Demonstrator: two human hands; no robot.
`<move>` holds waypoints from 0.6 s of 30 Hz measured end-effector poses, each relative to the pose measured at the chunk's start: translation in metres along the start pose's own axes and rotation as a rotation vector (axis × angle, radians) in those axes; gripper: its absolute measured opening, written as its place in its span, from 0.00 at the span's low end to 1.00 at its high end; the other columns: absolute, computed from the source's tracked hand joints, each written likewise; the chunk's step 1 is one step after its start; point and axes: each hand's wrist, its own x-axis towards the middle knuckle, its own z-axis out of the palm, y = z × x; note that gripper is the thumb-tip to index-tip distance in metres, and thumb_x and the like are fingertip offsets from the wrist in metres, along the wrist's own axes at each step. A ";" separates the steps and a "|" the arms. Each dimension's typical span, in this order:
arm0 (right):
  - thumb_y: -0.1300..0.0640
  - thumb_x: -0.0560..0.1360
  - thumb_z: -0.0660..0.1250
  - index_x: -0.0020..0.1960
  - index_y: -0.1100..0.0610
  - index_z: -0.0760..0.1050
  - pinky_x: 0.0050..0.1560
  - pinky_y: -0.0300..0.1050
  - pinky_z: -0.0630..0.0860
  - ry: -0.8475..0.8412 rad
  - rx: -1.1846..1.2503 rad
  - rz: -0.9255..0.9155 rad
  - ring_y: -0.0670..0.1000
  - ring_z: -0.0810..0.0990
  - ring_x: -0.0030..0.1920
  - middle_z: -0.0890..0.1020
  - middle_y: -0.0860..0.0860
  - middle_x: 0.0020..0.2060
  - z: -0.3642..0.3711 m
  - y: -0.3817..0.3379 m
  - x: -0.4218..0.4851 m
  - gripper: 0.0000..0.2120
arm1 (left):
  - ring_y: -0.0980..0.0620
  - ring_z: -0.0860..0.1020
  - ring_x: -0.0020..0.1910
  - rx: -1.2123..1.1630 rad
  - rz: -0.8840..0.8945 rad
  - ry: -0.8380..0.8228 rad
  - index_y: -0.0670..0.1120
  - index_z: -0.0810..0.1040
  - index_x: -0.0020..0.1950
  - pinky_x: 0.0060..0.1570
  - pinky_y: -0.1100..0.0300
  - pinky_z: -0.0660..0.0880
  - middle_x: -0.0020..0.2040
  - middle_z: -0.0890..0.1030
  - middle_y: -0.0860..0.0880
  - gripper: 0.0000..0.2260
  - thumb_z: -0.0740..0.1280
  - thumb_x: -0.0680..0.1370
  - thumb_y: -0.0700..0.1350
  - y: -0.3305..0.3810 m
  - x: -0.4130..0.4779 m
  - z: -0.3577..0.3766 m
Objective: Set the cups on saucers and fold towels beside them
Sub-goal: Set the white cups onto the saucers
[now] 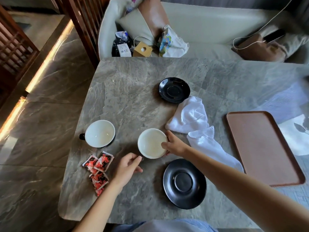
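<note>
On the grey marble table (pixel 133 97) by the sofa (pixel 209 22), the right hand (pixel 174 144) pinches the rim of a cup (pixel 150 144); the left hand (pixel 127 168) curls alongside, grip unclear.

Loads of bare table (pixel 130 97) is left across the far left, tbh. The right is clogged by crumpled towels (pixel 192 118) and a tray (pixel 260 148). Nearer in, room is eaten up by sachets (pixel 97 168), the held cup (pixel 151 143) and a black saucer (pixel 184 183).

Left hand (pixel 127 166), right hand (pixel 173 145) grip middle cup (pixel 149 144).
</note>
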 end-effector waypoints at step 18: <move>0.65 0.70 0.67 0.60 0.52 0.59 0.32 0.36 0.76 0.042 -0.053 0.036 0.46 0.79 0.33 0.73 0.49 0.46 -0.032 0.068 -0.118 0.24 | 0.59 0.77 0.29 0.348 0.052 -0.431 0.45 0.71 0.40 0.31 0.71 0.68 0.31 0.77 0.51 0.07 0.64 0.78 0.43 -0.002 -0.014 0.046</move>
